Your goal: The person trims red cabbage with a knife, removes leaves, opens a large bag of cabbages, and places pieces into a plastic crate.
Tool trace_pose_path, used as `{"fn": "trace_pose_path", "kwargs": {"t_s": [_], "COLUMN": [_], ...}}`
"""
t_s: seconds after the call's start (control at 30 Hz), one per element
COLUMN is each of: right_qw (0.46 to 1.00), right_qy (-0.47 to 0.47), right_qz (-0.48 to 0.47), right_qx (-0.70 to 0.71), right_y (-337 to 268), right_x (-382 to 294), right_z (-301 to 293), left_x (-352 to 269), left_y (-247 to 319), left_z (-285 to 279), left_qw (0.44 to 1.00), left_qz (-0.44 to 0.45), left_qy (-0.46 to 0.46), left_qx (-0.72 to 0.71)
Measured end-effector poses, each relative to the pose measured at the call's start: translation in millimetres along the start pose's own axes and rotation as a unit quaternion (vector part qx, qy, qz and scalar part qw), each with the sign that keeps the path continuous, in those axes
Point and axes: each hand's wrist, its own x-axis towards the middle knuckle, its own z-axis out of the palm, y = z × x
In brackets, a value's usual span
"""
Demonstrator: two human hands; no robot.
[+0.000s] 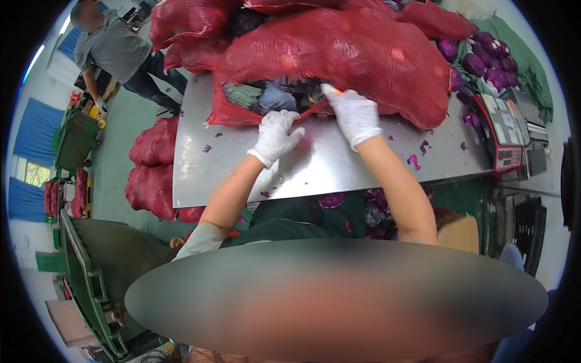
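A large red mesh sack [345, 54] lies across the steel table [218, 168], with a long slit along its near side. Through the slit show dark purple and greenish cabbage leaves [277, 97]. My left hand [277, 136], in a white glove, pinches the lower edge of the slit, with the thumb apart. At the right end of the slit is my right hand [353, 113], also gloved; its fingers are closed around a small tool with an orange part [338, 92], mostly hidden in the fist. Purple leaf scraps [414, 161] are scattered on the steel.
More red sacks [193, 22] are piled behind and stand on the floor by the table's left edge [152, 190]. Purple cabbages [490, 59] are heaped at the back right, near a red-edged box [497, 131]. A co-worker [122, 50] stands back left; a green bin [122, 249] is near left.
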Motion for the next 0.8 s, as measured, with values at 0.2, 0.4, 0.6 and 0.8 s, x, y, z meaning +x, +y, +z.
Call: {"fn": "trace_pose_path", "kwargs": {"t_s": [0.2, 0.4, 0.6, 0.8], "right_qw": [0.986, 0.993, 0.994, 0.987], "right_qy": [-0.081, -0.021, 0.050, 0.104], "right_qz": [0.106, 0.115, 0.095, 0.125], "right_qx": [-0.100, -0.020, 0.014, 0.013], "right_y": [151, 126, 93, 84], "right_x": [-104, -136, -99, -76], "right_z": [-7, -35, 8, 30], "left_x": [-49, 23, 155, 218], "left_y": [-10, 29, 77, 109], "left_z": [3, -38, 2, 54], "left_qw": [0.996, 0.991, 0.944, 0.848], "left_qz": [0.051, 0.125, 0.281, 0.407], "left_qy": [-0.059, 0.005, 0.051, 0.101], "left_qx": [0.038, -0.044, 0.163, 0.322]}}
